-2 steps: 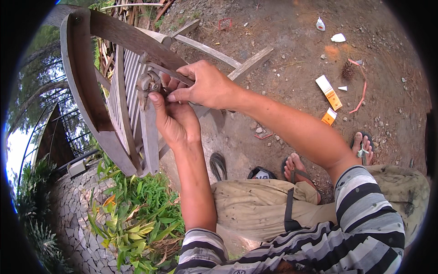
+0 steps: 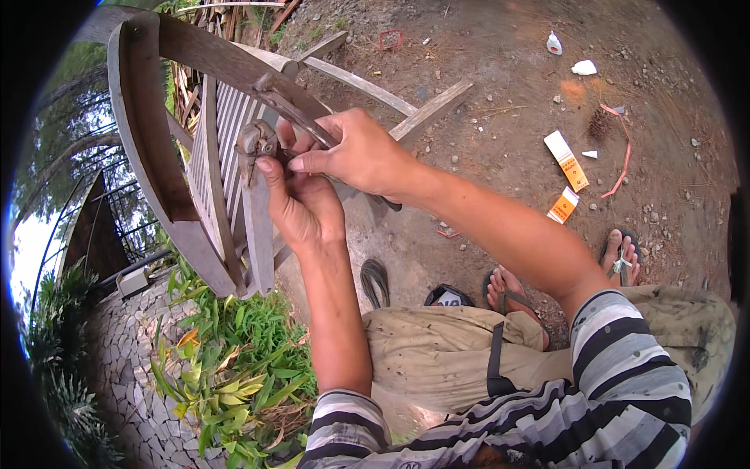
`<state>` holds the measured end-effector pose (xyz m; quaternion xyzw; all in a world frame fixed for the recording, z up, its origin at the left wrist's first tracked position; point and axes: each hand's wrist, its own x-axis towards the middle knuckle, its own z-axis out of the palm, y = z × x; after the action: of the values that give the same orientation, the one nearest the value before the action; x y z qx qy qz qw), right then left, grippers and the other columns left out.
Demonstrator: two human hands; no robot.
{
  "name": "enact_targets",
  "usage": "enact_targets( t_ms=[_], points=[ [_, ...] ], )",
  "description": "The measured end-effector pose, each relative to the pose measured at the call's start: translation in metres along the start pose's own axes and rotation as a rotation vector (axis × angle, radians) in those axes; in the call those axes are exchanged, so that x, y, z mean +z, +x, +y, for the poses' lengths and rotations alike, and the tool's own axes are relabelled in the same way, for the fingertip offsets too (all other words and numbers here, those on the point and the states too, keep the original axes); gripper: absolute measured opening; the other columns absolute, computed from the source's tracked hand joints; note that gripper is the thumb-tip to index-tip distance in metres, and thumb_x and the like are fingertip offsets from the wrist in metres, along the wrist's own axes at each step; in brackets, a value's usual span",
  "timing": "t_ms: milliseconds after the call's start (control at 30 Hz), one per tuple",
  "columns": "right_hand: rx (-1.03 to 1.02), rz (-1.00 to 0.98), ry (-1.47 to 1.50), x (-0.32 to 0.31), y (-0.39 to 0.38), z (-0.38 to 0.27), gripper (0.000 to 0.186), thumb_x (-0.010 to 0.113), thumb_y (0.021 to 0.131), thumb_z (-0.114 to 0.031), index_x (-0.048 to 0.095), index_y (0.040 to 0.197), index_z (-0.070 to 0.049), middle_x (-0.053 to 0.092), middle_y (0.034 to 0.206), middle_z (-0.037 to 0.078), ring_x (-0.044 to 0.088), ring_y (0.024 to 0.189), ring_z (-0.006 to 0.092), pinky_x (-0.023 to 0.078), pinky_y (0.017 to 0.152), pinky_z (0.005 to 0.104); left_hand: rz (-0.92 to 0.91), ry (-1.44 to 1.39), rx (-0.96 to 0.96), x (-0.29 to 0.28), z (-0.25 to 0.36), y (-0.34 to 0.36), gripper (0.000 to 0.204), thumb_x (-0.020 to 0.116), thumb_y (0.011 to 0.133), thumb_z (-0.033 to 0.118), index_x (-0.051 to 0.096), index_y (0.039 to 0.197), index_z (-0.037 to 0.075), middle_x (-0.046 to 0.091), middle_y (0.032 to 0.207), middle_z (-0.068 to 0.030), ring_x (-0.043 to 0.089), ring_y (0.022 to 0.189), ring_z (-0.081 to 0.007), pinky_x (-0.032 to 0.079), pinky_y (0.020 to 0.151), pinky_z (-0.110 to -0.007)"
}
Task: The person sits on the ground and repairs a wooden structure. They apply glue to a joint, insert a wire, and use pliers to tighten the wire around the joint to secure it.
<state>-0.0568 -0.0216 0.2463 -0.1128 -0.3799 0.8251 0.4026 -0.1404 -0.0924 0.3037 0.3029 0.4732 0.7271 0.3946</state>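
Note:
My left hand [image 2: 301, 203] is closed, thumb and fingers around a brown, metal-looking clamp-like piece [image 2: 256, 143] with rounded knobs; its exact kind is unclear. Against it works my right hand [image 2: 363, 152], thumb tip close to the left fingers. A slim dark rod [image 2: 291, 109] with a knobbed end passes through the right grip. A dark rounded tip [image 2: 389, 204] shows below the right wrist; whether it belongs to the rod is hidden. Both hands are over the weathered wooden slatted chair [image 2: 168, 156], beside its curved arm. The fingers' contact points are partly hidden.
Orange-and-white cartons [image 2: 566, 161], white bottles [image 2: 554, 44] and a red strip [image 2: 621, 156] lie on the dirt to the right. Wooden legs [image 2: 426, 113] of the chair stick out at the far side. Green plants [image 2: 234, 352] and stone paving [image 2: 125, 367] are at left.
The rod and right hand have shifted slightly relative to the knobbed piece, and the rod shows more clearly. The dark tip below the right wrist has come into sight.

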Motion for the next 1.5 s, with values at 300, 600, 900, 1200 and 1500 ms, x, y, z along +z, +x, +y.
enact_targets(
  t_ms=[300, 600, 900, 1200, 1500],
  points=[
    [-0.290, 0.348, -0.634, 0.022, -0.022, -0.036, 0.017, 0.076, 0.080, -0.007, 0.073, 0.093, 0.003, 0.066, 0.099, 0.016, 0.067, 0.091, 0.0368, 0.052, 0.079, 0.0421, 0.081, -0.109, -0.050, -0.009, -0.006, 0.000, 0.046, 0.069, 0.101, 0.030, 0.058, 0.134, 0.000, 0.067, 0.125, -0.0121, 0.064, 0.118, -0.0223, 0.051, 0.108, -0.041],
    [-0.352, 0.235, -0.400, 0.041, -0.052, -0.064, 0.017, 0.069, 0.095, -0.010, 0.074, 0.104, 0.003, 0.070, 0.100, 0.013, 0.069, 0.087, 0.0211, 0.053, 0.077, 0.0371, -0.071, 0.030, -0.061, -0.029, -0.006, 0.004, 0.027, 0.055, 0.109, 0.033, 0.064, 0.115, 0.008, 0.067, 0.109, -0.0067, 0.065, 0.099, -0.0192, 0.051, 0.093, -0.030],
    [0.182, 0.457, -0.512, -0.092, -0.060, 0.021, 0.036, 0.056, 0.108, -0.024, 0.060, 0.139, -0.007, 0.074, 0.089, 0.009, 0.071, 0.076, 0.0167, 0.056, 0.068, 0.0338, 0.151, -0.271, 0.117, 0.007, 0.010, 0.008, 0.024, 0.077, 0.093, 0.012, 0.069, 0.114, 0.003, 0.075, 0.108, -0.0080, 0.070, 0.101, -0.0189, 0.051, 0.111, -0.040],
    [0.120, -0.145, -1.112, -0.082, -0.031, -0.034, 0.041, 0.059, 0.105, -0.024, 0.060, 0.136, 0.003, 0.077, 0.095, 0.014, 0.073, 0.098, 0.0333, 0.056, 0.081, 0.0467, 0.138, -0.283, 0.118, 0.005, 0.005, 0.006, 0.023, 0.075, 0.095, 0.010, 0.069, 0.116, 0.003, 0.074, 0.111, -0.0074, 0.070, 0.103, -0.0188, 0.046, 0.119, -0.044],
    [-0.077, -0.572, -0.910, -0.072, -0.017, -0.046, 0.080, 0.063, 0.096, -0.003, 0.026, 0.165, -0.018, 0.049, 0.151, 0.020, 0.051, 0.137, 0.0360, 0.047, 0.113, 0.0457, 0.177, -0.101, 0.086, 0.005, 0.003, 0.001, 0.030, 0.073, 0.098, 0.022, 0.069, 0.125, 0.008, 0.071, 0.123, -0.0037, 0.061, 0.121, -0.0183, 0.038, 0.119, -0.044]
  ],
)
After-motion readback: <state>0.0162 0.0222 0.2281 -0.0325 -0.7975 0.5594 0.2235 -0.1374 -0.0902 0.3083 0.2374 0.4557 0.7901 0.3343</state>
